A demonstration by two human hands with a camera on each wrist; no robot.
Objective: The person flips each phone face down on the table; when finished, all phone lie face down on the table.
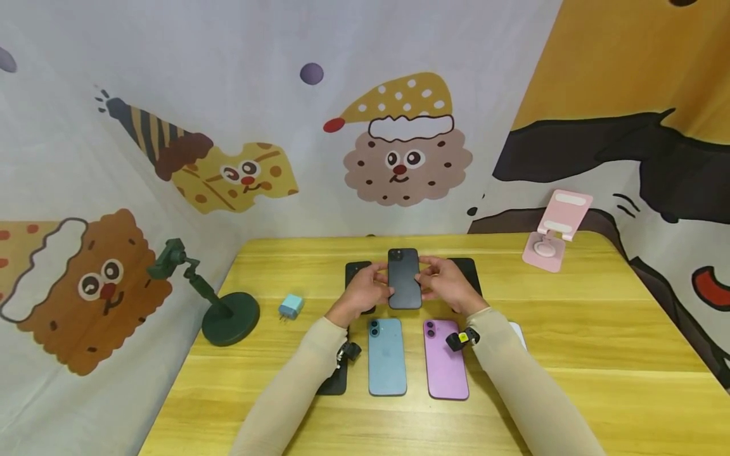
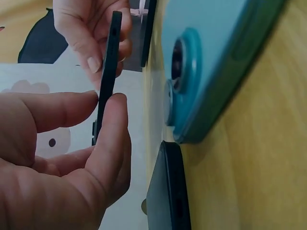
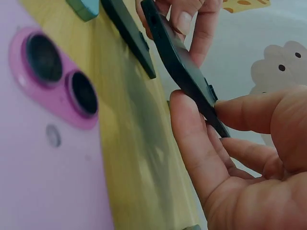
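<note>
Both hands, left hand (image 1: 365, 290) and right hand (image 1: 445, 284), pinch the black phone (image 1: 403, 278) by its edges, lifted at twelve o'clock of the blue phone (image 1: 386, 356).

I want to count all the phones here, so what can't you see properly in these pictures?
- Head view: the flat black phones behind the hands, and, are partly hidden by them.
- Head view: a white object is covered by the right sleeve.
- Wrist views: the dark grey phone shows edge-on only.

Six phones (image 1: 404, 278), two stands (image 1: 219, 297), one charger (image 1: 291, 306).
</note>
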